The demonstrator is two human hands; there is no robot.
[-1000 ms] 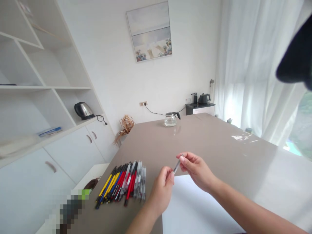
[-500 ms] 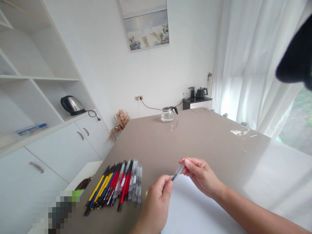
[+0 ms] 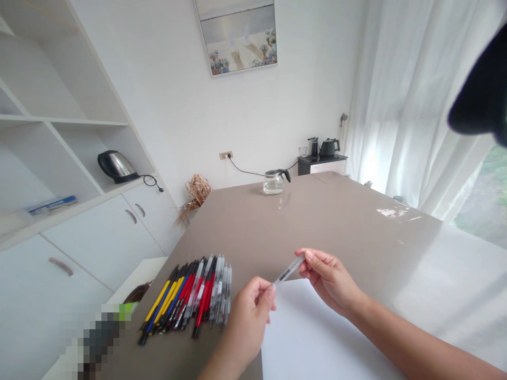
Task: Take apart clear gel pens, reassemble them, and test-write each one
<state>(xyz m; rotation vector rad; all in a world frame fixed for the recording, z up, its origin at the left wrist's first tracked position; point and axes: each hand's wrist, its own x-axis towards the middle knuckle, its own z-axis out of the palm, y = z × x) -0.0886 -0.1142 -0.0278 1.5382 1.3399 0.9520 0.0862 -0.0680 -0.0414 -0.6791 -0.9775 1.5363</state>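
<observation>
A clear-barrelled pen (image 3: 288,270) is held in the air above the near part of the table. My right hand (image 3: 328,278) pinches its upper end. My left hand (image 3: 249,315) pinches something small at the pen's lower tip, too small to name. Under the hands a white sheet of paper (image 3: 312,338) lies on the table. To the left, a row of several pens (image 3: 188,298) in yellow, blue, black, red and clear lies side by side on the table.
The taupe table (image 3: 317,221) carries a glass carafe (image 3: 275,182) at its far edge. White cabinets with a kettle (image 3: 114,166) line the left. A small stand with black kettles (image 3: 322,150) and sheer curtains lie beyond.
My hands have drawn slightly apart, so more of the pen shows between them. The view tilted down and shifted a little over the second.
</observation>
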